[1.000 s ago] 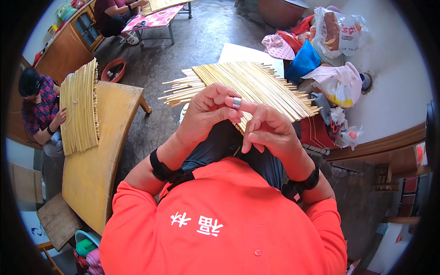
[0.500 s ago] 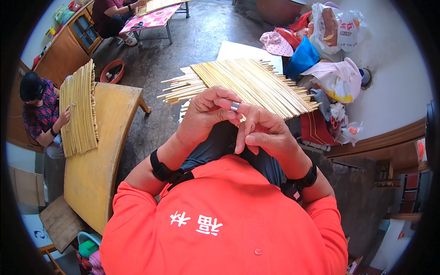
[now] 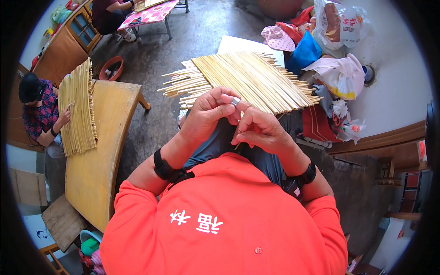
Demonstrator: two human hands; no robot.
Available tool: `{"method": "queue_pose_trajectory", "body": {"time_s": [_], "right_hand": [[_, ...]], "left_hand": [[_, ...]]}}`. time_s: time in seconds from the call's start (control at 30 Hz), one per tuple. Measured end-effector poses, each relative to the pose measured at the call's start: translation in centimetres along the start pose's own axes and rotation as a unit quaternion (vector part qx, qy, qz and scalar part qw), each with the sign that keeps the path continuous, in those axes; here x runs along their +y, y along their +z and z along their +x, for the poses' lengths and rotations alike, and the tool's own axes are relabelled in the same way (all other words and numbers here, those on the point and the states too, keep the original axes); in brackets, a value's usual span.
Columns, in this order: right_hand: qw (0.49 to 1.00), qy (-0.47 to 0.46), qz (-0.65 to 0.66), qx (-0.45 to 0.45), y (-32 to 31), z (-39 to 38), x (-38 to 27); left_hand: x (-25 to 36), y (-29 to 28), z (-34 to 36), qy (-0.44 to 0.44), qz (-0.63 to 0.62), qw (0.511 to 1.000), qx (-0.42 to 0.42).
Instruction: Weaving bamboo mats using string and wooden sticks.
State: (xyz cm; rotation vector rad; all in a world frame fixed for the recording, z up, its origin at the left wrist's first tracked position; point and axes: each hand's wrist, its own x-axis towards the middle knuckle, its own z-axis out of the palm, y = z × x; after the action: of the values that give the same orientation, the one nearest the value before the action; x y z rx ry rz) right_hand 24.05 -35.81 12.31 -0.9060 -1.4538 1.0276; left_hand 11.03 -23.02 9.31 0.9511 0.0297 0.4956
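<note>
Both my hands are raised close together in front of my lap. My left hand (image 3: 208, 112) is closed in a pinch, its fingertips near a silver band (image 3: 235, 101) worn around a finger where the hands meet. My right hand (image 3: 266, 133) is also closed, thumb pressed against curled fingers. Whatever either pinch holds is too small or hidden to name. Just beyond my hands lies a mat of pale straw-coloured stalks (image 3: 252, 80), set side by side, with loose stalk ends (image 3: 185, 85) sticking out at its left.
A white board (image 3: 243, 44) shows behind the mat. Bags and cloths, including a blue bag (image 3: 304, 54), are piled at right. At left, a person holds a similar stalk mat (image 3: 78, 110) by a yellow table (image 3: 110, 119). A reddish basin (image 3: 118, 68) stands on the floor.
My right hand's fingers have curled in from a more extended pose. The silver band has tilted and risen slightly. The view has shifted a little; the mat appears higher.
</note>
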Motion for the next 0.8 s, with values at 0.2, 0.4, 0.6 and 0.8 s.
{"method": "queue_pose_trajectory", "body": {"time_s": [0.2, 0.4, 0.6, 0.8], "right_hand": [[0.998, -0.031, -0.054, 0.007, -0.2, 0.2, 0.7], [0.987, 0.045, 0.153, 0.028, -0.2, -0.6, 1.0], [0.97, 0.064, 0.233, 0.015, -0.1, -0.9, 1.7], [0.986, 0.034, 0.029, 0.162, -4.1, -3.2, -1.6]], "left_hand": [[-0.4, -0.1, 0.1, 0.004, -0.006, 1.0, 0.009], [-0.9, -0.6, 0.3, 0.028, 0.029, 0.999, -0.011], [-1.4, -1.1, 0.1, 0.036, 0.077, 0.996, -0.039], [0.3, -4.3, 1.6, 0.161, 0.538, 0.828, 0.008]]}}
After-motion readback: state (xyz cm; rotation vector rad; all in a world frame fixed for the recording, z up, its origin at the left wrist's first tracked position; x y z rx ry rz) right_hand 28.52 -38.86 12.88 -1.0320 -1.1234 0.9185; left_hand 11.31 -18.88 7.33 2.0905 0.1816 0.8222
